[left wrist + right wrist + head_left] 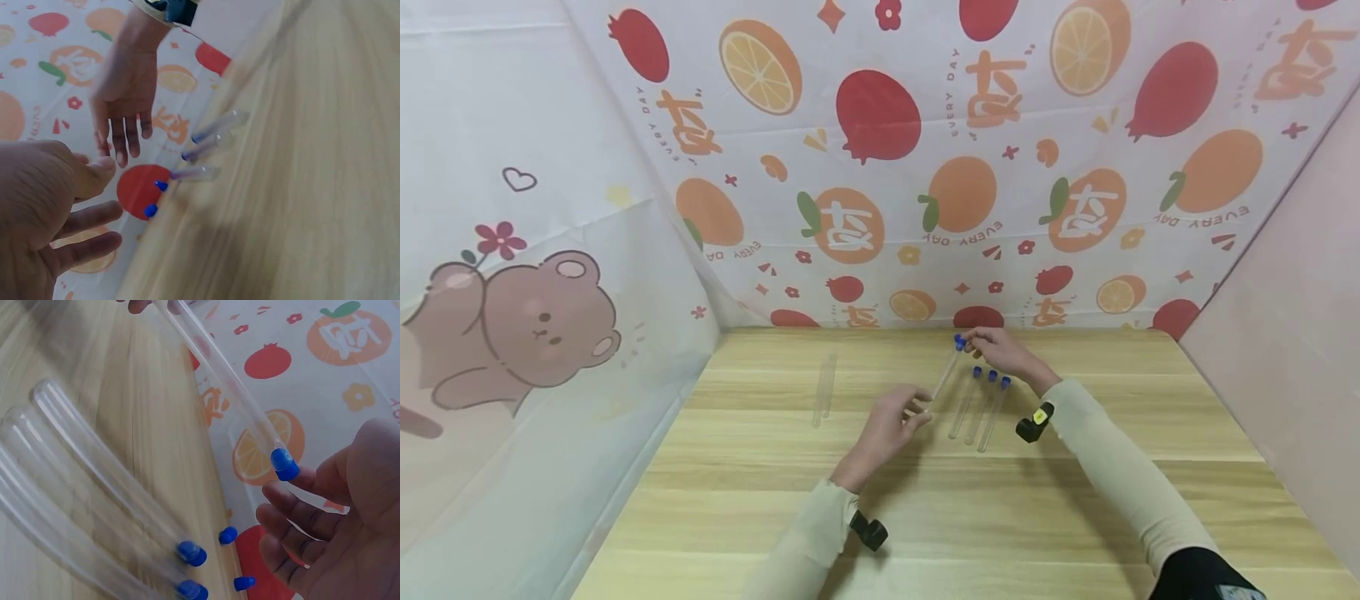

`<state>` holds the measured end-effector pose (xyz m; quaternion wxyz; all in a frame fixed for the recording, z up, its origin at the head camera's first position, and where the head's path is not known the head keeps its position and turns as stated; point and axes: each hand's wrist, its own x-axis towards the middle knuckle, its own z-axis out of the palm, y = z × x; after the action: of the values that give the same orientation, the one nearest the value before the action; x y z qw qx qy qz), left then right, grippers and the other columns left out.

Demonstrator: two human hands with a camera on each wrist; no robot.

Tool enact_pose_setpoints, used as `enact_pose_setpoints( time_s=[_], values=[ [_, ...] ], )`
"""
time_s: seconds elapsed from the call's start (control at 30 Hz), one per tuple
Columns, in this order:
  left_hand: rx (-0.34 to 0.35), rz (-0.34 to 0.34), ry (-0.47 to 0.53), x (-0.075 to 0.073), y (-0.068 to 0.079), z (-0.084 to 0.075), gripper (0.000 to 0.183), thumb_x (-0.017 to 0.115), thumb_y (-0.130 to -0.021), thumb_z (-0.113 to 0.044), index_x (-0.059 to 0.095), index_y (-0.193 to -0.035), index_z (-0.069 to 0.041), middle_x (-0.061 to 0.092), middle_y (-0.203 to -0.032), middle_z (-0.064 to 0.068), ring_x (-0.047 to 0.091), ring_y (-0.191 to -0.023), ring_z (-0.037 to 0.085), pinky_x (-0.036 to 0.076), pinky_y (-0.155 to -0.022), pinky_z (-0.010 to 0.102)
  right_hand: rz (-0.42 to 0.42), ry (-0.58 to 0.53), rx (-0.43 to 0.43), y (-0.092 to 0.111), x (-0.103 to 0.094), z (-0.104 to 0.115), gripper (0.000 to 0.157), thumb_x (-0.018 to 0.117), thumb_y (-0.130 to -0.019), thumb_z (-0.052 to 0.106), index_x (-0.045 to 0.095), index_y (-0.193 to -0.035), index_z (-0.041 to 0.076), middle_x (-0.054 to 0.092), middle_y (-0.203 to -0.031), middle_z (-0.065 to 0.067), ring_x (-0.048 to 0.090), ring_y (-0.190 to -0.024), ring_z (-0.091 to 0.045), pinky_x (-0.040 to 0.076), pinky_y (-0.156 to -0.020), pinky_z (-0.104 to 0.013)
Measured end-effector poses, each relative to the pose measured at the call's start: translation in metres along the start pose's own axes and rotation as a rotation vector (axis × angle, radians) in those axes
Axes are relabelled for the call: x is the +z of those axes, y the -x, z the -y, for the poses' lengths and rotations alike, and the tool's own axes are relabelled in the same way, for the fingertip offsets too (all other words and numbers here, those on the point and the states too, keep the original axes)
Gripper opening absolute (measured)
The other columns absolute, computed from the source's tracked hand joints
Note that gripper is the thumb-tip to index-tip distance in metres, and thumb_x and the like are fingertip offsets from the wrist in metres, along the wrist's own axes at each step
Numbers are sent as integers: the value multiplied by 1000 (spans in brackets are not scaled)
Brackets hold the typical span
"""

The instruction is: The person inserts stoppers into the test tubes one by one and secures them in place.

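A person's two bare hands work over a pale wood-grain counter [715, 508]. The left hand [887, 429] pinches the lower end of a clear tube [943, 379], which slants above the counter between the two hands. The right hand [1003, 352] reaches its upper end, fingertips at the blue cap [285, 464]; whether they pinch it or only press it cannot be told. Three more capped tubes [981, 410] lie side by side on the counter, between the held tube and the right forearm, just below the right hand. Two loose blue caps [228, 535] sit near the counter's back edge. Well apart, to the left, lie two clear tubes [830, 386] without caps. Each wrist wears a small black device [870, 531]; the one on the right has a yellow tag [1042, 414], its marking too small to read. Behind the counter hangs a white cloth [880, 117] printed with oranges, red fruit and flowers, with "EVERY DAY" repeated at several angles beside stylised characters. The cloth on the left shows a brown bear [542, 317] lying sideways, a flower and an outlined heart [520, 179].
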<state>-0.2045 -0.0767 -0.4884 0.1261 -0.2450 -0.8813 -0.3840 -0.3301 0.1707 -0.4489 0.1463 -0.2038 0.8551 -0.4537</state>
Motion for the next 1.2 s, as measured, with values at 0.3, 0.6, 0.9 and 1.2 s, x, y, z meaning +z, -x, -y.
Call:
enact_pose_setpoints(
  time_s=[0.3,0.6,0.9,1.2],
  values=[
    [29,22,-154,9,-2,7,27,77,-88,-15,67,-112,-5,74,-111,11,75,-92,25,63,-81,34,-8,124,-4,-1,4,-12,44,33,-108,13,49,-147,2,58,-140,-27,54,-132,-45,49,-107,-55],
    [57,48,-282,18,-3,14,26,78,-88,-20,68,-109,-8,77,-103,7,74,-87,20,61,-78,31,8,183,-2,-2,7,-27,50,31,-102,7,48,-149,1,52,-147,-29,48,-138,-48,42,-114,-62],
    [21,93,-288,21,0,18,27,77,-89,-24,68,-109,-8,76,-101,8,74,-87,21,61,-75,32,32,228,45,-4,9,-38,49,34,-104,10,48,-151,11,51,-149,-28,52,-134,-46,48,-105,-57],
    [-8,117,-373,27,0,20,27,76,-89,-32,69,-106,-12,73,-101,6,69,-92,21,59,-83,35,55,236,55,-1,11,-43,46,31,-108,13,48,-150,10,40,-160,-22,52,-128,-41,48,-103,-51]
  ],
)
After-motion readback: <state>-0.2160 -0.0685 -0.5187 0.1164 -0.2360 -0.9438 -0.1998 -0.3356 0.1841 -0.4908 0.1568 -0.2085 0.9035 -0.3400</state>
